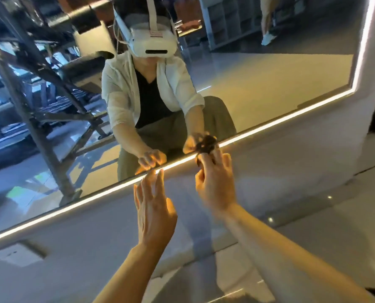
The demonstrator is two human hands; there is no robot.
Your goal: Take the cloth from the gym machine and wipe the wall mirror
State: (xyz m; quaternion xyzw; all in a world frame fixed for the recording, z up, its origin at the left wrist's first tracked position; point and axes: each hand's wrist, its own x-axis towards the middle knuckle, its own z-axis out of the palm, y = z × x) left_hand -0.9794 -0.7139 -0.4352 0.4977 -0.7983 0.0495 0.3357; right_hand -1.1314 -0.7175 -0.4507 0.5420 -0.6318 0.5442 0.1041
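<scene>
The right hand pinches a small dark cloth between curled fingers, bunched into a wad just beyond the fingertips. The wad sits right at the lit strip that edges the bottom of the mirror; whether it presses the glass or just the frame I cannot tell. Holding it balled like this likely gives a firm pad for rubbing a narrow edge instead of a broad sweep.

The left hand, just beside the right, holds nothing. Its fingers are straight and slightly spread, with the tips at the strip, apparently touching it. That looks like a brace, steadying a low, forward-leaning body while the other hand works.

Above both hands the glass shows the person crouched, wearing a headset, with a gym machine reflected off to the left hand's side. Below the hands runs a pale wall, and a glossy floor.

With the cloth already off the machine, wiping seems under way at the bottom edge; most of the glass above looks still to cover.
</scene>
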